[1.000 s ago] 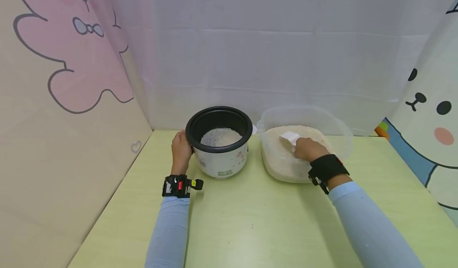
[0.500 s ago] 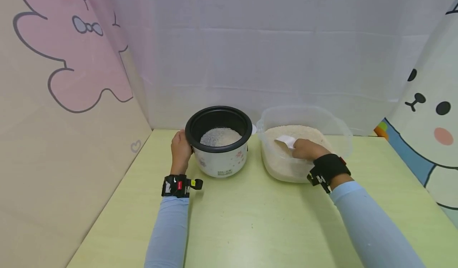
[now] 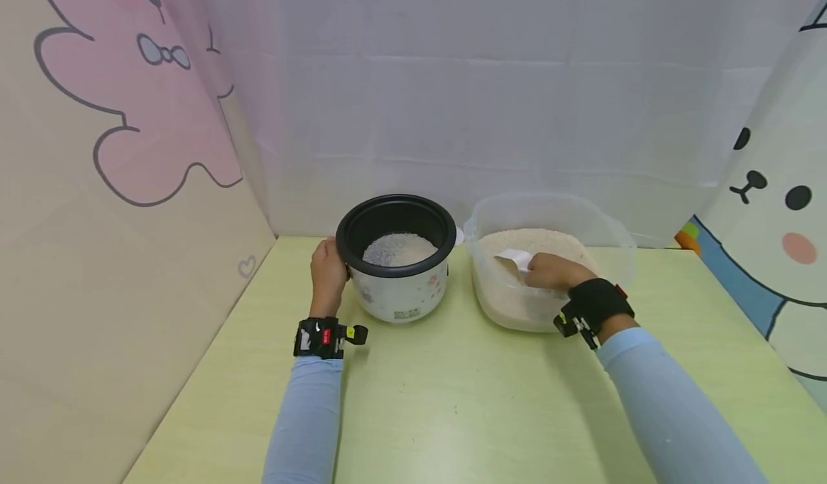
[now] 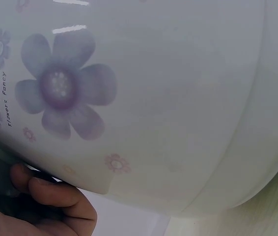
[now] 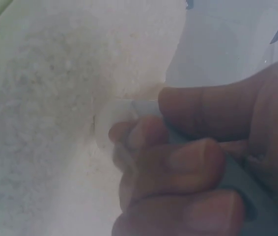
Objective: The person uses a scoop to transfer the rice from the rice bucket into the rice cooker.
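A white rice cooker (image 3: 400,299) with a flower print stands without its lid, its black inner pot (image 3: 345,236) showing a layer of rice (image 3: 399,249) at the bottom. The left hand (image 3: 328,272) grips the cooker's left side just below the rim, fingers curled there in the left wrist view. To the right, a translucent plastic tub (image 3: 507,317) holds a heap of rice (image 3: 545,238). Inside it, the right hand (image 3: 557,271) grips a white scoop (image 3: 515,258), its head down at the rice surface. In the right wrist view, several fingers (image 5: 178,169) wrap its handle.
Both containers stand side by side near the back of a pale yellow-green table (image 3: 426,405). A white curtain (image 3: 452,110) hangs close behind them. Printed cloth panels (image 3: 148,290) flank the table. Each wrist wears a black strap (image 3: 319,337).
The right hand has shifted slightly left, and the scoop has tipped and lowered into the rice. The left hand keeps its place on the cooker.
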### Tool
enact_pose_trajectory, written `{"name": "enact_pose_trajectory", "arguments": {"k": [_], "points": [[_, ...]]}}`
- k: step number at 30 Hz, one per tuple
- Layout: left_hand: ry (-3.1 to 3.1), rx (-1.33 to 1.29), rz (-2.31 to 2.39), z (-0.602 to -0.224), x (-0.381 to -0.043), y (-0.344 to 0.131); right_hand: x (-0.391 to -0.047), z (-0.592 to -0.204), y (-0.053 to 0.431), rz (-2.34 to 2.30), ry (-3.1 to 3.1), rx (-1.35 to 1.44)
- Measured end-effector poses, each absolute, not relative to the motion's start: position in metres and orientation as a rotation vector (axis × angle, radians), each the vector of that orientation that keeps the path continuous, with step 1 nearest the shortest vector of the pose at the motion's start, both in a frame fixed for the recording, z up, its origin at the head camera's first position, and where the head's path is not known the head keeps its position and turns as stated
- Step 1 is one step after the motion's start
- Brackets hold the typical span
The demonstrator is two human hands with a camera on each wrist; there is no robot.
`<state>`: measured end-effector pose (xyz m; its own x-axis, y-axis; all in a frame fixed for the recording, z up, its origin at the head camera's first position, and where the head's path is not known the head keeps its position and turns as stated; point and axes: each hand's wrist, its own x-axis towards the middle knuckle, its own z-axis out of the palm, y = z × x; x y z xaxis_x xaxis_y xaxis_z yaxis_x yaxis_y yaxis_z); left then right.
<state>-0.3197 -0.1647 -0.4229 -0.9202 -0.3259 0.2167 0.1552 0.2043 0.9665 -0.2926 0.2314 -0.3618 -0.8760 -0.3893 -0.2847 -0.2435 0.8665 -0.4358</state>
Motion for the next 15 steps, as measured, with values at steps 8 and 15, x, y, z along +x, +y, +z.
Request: {"name": "enact_pose_trajectory", "arguments": {"k": [8, 15], "points": [[-2.092, 0.15, -1.768, -0.4248, -0.3204, -0.1662, -0.2929, -0.3621, 0.2292, -0.603, 2.65, -0.47], [-2.095, 0.158, -1.793, -0.4236, -0.3207, -0.1636, -0.2921, -0.3655, 0.2304, -0.654, 2.643, -0.441]]}}
